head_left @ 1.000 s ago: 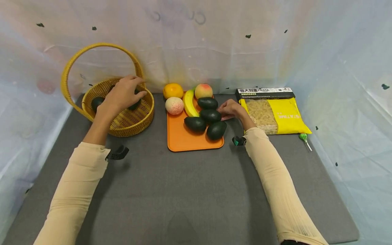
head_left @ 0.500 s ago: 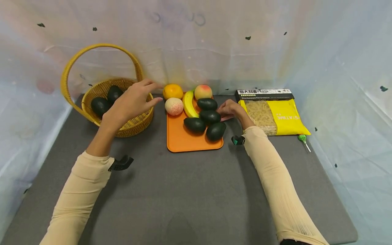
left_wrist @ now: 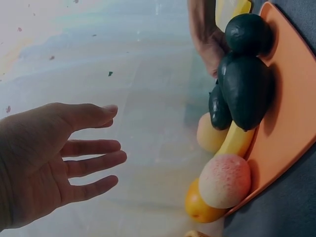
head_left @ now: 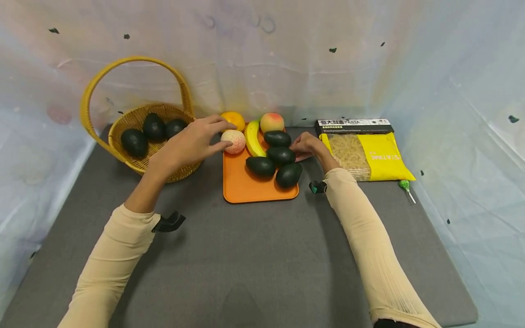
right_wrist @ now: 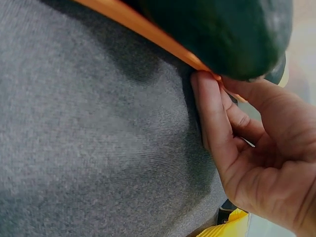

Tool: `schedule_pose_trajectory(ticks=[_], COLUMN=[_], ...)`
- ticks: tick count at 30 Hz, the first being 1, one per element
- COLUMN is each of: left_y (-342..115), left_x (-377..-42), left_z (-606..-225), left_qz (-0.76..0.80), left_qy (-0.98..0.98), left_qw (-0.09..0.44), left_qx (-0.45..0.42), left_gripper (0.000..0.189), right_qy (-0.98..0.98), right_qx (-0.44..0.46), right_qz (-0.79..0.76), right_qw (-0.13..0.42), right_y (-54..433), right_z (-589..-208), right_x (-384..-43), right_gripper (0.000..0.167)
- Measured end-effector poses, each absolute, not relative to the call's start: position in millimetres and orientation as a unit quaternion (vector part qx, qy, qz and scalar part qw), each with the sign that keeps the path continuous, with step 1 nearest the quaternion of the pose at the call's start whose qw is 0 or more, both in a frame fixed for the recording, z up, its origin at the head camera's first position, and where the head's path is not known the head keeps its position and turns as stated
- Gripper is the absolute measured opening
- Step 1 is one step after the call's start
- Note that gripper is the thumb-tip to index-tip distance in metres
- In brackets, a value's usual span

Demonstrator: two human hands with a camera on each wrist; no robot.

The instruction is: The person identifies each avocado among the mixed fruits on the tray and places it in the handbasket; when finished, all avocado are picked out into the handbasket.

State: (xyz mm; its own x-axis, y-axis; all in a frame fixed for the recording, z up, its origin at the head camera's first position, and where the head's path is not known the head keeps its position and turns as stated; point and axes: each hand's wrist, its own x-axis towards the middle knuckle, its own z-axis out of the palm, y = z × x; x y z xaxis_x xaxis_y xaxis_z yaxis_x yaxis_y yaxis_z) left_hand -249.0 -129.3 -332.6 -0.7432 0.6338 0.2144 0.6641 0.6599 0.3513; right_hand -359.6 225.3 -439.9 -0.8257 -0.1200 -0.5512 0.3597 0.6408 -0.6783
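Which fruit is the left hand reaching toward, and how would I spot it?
Start at the orange tray in the middle of the grey mat. At its far left corner lies a round, pale pink speckled fruit, beside the banana; its neighbours are plain orange, yellow or dark green.

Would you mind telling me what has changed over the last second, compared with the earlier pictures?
The left hand let go of an avocado in the basket, which now holds three, and moved right with fingers spread, toward the pale peach on the orange tray. The right hand stayed at the tray's right edge; the four avocados, banana and pasta bag did not move.
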Motion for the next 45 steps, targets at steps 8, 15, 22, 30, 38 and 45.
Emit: schedule_pose_trajectory(ticks=[8,15,22,30,38,45], left_y=[-122.8,-104.6,-88.3,-74.2,-63.3,-58.8], left_x=[-250.0,-255.7,-260.9,-265.5,-267.6,-271.0], left_z=[-343.9,-356.1,-373.7,-396.7,-412.6,-422.5], left_qz=[-0.224,-0.219,-0.215,-0.208,-0.186,-0.177], left_qy=[-0.900,-0.891,-0.873,-0.875,-0.876,-0.875], left_qw=[0.023,-0.003,-0.030,-0.068,-0.061,-0.055], left_qx=[-0.372,-0.397,-0.436,-0.431,-0.440,-0.447], left_gripper=[0.040,0.041,0.046,0.051,0.056,0.058], right_qy=[0.865,0.866,0.859,0.856,0.857,0.856], right_qx=[0.058,0.061,0.071,0.073,0.068,0.068], right_qz=[-0.411,-0.412,-0.424,-0.428,-0.429,-0.434], right_qw=[0.282,0.277,0.278,0.280,0.277,0.273], right_y=[227.9,227.6,226.7,228.3,228.7,228.0], right_z=[-443.6,-443.4,-444.0,-445.9,-445.6,-445.0], right_x=[-358.0,-360.3,-360.7,-362.4,-361.3,-361.2], right_gripper=[0.016,0.015,0.014,0.015,0.015,0.013])
